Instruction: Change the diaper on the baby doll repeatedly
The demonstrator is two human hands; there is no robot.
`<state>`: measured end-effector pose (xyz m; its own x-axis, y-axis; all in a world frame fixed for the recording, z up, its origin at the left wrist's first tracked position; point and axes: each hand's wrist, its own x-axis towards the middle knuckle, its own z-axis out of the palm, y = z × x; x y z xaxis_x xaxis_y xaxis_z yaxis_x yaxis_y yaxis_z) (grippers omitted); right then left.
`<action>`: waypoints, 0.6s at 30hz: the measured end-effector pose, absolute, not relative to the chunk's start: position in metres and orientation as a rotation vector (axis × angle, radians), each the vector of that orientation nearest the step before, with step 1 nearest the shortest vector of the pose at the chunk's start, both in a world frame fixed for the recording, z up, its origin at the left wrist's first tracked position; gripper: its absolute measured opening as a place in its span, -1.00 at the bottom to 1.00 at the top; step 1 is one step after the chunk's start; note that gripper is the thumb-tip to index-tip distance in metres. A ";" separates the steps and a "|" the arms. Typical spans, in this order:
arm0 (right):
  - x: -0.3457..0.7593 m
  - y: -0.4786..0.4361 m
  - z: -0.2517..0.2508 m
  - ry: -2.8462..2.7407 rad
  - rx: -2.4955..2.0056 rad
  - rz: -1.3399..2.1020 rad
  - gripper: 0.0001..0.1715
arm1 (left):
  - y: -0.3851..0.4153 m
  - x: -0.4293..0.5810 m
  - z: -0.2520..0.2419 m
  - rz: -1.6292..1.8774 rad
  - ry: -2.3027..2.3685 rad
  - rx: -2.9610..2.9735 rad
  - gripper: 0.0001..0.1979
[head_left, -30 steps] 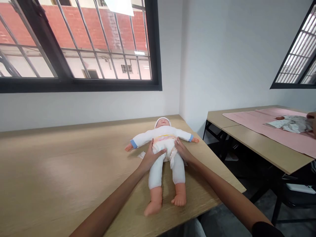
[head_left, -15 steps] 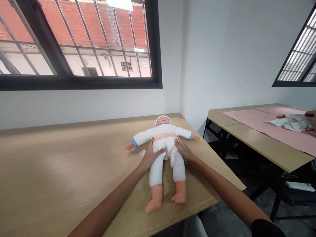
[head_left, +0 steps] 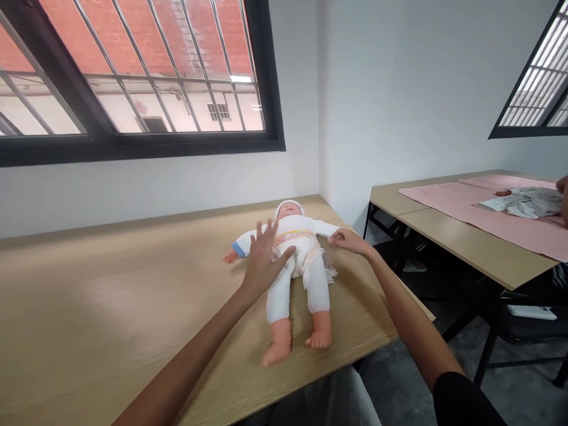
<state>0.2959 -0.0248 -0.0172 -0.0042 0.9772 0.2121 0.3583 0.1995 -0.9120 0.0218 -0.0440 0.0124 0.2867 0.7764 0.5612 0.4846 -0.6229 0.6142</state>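
Barred windows (head_left: 133, 71) and white walls frame a pale wooden bench (head_left: 110, 307). Left hand (head_left: 262, 260), fingers spread wide and gripping nothing, hovers over the doll's (head_left: 295, 266) near arm and hip, hiding part of that side. Doll lies on its back near the bench's right edge, long axis running away from the viewer, capped head toward the wall, bare feet toward the camera. Right hand (head_left: 350, 241), loosely curled, sits at the doll's far arm, covering its end; whether it pinches anything, hard to tell. Farther right, a pink cloth (head_left: 465, 207) covers another bench, a small garment (head_left: 523, 202) on it.
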 end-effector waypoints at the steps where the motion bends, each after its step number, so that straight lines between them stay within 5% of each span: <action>1: 0.302 -0.026 -0.015 -1.714 -1.439 0.895 -0.63 | -0.047 0.029 0.021 1.187 1.140 2.424 -0.39; 8: 0.275 -0.026 -0.029 -2.261 -1.541 0.736 -0.92 | -0.048 0.095 0.029 0.578 1.005 2.986 -0.77; 18: 0.298 -0.016 -0.035 -1.791 -1.518 0.951 -0.83 | -0.041 0.111 0.015 0.322 1.184 3.082 -0.81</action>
